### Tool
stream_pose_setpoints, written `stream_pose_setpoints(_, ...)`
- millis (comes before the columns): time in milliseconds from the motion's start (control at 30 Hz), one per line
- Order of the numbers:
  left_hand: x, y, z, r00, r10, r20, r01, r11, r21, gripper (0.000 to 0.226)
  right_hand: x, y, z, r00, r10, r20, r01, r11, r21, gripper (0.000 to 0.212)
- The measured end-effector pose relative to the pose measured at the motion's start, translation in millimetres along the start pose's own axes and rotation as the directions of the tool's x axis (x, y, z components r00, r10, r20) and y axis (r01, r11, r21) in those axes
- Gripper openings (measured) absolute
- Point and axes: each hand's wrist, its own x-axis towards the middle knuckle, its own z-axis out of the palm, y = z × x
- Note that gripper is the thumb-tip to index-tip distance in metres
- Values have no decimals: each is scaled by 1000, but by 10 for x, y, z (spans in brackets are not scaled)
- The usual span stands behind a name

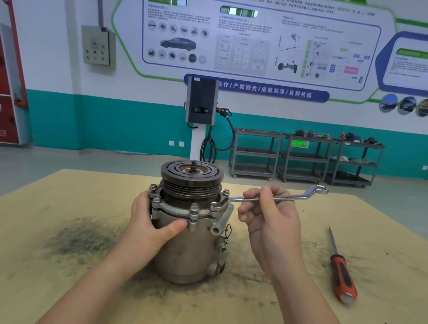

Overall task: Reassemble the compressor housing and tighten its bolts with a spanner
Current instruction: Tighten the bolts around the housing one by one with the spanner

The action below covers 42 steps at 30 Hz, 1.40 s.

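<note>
While the compressor housing (185, 237) stands upright near the middle of the tabletop (49, 289), pulley end up, the left hand (151, 220) wraps its left flank: thumb curled across the front just under the bolted flange, fingers hidden round the far side. The right hand (269, 215) pinches the shank of the spanner (278, 197) between thumb and forefinger, the other fingers loosely curled below it. Spanner lies roughly level; its near ring end sits at a flange bolt (215, 205) on the housing's right side, its far ring end points right and away over the table.

Clearances: bare tabletop to the right of the housing, under and beyond the spanner's free end. A red-and-black screwdriver (341, 272) lies well apart to the right, tip pointing away, handle toward the near edge. The table's far edge runs just behind the pulley; open grey floor beyond. Dark smudging marks the top left of and around the housing base.

Writing: blue wall banner (257, 89) reads in part "合作/产教融合/成果共享/互利共赢". The poster text above is too small to read. Green exit sign (299, 143) glows between the metal shelf carts (306, 157) by the wall. The red cabinet (2, 86) at left carries white characters, cut off by the frame edge.
</note>
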Motion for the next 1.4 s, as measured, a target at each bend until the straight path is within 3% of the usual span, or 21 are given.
stream_pose_setpoints(100,8,-6,2,1000,-2,1,2,1000,-8,75,-88,69,-1,979,-199,40,202,972,-117,16)
stream_pose_setpoints(167,8,-11,4,1000,2,0,-2,1000,-9,77,-184,155,23,901,-412,134,433,867,-248,14)
stream_pose_setpoints(233,15,-11,5,1000,4,2,-4,1000,-6,83,-264,225,45,806,-529,266,593,720,-360,16)
stream_pose_setpoints(367,23,-17,1,1000,11,-1,-11,1000,-5,91,-342,278,44,631,-548,550,776,425,-467,16)
stream_pose_setpoints(433,20,-26,6,1000,24,0,-24,1000,-2,84,-359,269,57,573,-536,620,820,359,-446,7)
stream_pose_setpoints(500,18,-31,7,999,32,-1,-32,999,2,77,-375,226,103,632,-524,571,774,460,-435,5)
stream_pose_setpoints(633,26,-26,2,1000,19,6,-19,1000,-5,71,-301,83,157,847,-499,186,532,791,-300,14)
stream_pose_setpoints(733,21,-6,-3,1000,23,15,-23,1000,12,65,-196,-4,106,949,-317,-12,313,941,-129,13)
stream_pose_setpoints(867,28,-21,-6,999,50,6,-50,998,37,73,-115,1,64,991,-120,-64,119,993,-27,18)
stream_pose_setpoints(1033,25,-28,-8,998,68,4,-68,997,38,71,-4,-36,-3,999,27,-20,-26,1000,11,19)
stream_pose_setpoints(1100,25,-36,-7,998,65,6,-66,997,36,69,-10,-6,-21,1000,-2,-11,2,1000,-6,19)
stream_pose_setpoints(1133,27,-42,-9,998,67,5,-67,997,34,68,-40,36,-20,995,-98,-4,97,993,-67,19)
stream_pose_setpoints(1200,35,-50,-13,997,74,6,-74,997,34,67,-149,150,-3,918,-388,81,395,882,-255,17)
stream_pose_setpoints(1267,37,-44,-11,997,73,14,-74,997,27,67,-250,247,21,780,-560,281,626,686,-371,14)
stream_pose_setpoints(1400,30,-32,7,997,70,13,-70,997,11,74,-323,313,16,609,-543,578,793,410,-450,16)
